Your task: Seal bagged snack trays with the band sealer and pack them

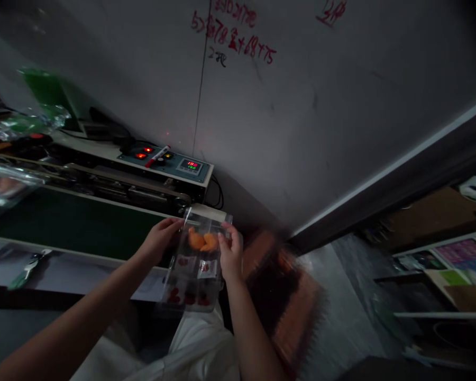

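Note:
Both my hands hold a transparent plastic package (194, 259) up at its upper corners, just in front of the end of a band sealer (122, 182). My left hand (158, 241) pinches the package's left edge, and my right hand (230, 253) grips its right edge. Inside lie orange food pieces (201, 241), and several red and white labels (190, 270) show lower down. The package's top edge nearly reaches the sealer's belt end. Its exact contents are hard to tell in the dim light.
The sealer has a control panel (166, 161) with red digital readouts and a marker pen (157, 157) lying on it. A green conveyor belt (71, 222) runs left of my hands. Scissors (29, 270) lie on a table (75, 275). A patterned rug (277, 296) and shelves (432, 275) sit right.

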`<act>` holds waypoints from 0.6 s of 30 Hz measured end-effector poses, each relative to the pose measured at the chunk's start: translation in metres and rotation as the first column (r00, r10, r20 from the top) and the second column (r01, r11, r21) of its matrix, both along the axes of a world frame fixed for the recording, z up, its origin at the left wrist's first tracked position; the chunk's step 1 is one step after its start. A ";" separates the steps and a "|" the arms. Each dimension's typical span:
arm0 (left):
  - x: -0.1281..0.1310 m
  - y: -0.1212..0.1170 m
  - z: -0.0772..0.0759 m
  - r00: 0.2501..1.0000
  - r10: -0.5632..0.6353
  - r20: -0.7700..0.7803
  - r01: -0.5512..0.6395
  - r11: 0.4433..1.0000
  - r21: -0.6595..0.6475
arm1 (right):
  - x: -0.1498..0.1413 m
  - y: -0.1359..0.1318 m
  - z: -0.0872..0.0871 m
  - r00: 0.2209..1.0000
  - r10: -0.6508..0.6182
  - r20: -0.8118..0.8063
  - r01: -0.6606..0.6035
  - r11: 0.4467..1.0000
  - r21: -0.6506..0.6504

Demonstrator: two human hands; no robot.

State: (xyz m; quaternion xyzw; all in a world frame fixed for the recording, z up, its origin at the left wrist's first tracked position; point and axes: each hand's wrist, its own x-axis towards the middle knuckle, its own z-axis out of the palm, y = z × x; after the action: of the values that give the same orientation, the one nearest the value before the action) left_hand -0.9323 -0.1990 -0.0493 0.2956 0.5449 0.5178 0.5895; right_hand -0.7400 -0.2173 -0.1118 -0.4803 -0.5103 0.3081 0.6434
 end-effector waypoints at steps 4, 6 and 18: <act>0.001 0.013 -0.001 0.996 -0.022 -0.081 0.022 1.000 0.002 | 0.005 0.003 -0.005 0.987 -0.048 0.151 0.052 0.998 -0.020; 0.006 0.017 -0.001 0.996 0.017 -0.090 -0.019 1.000 -0.024 | 0.006 0.005 -0.009 0.978 -0.092 0.190 0.097 0.995 -0.018; 0.003 0.050 -0.004 0.970 0.148 -0.192 -0.170 0.980 -0.106 | -0.027 0.038 -0.023 0.943 -0.267 0.197 0.272 0.962 0.003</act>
State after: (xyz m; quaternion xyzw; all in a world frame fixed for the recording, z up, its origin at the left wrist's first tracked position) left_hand -0.9290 -0.1487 -0.0530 0.2608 0.6491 0.5000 0.5105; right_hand -0.7668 -0.1788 -0.1348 -0.5811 -0.4968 0.1748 0.6205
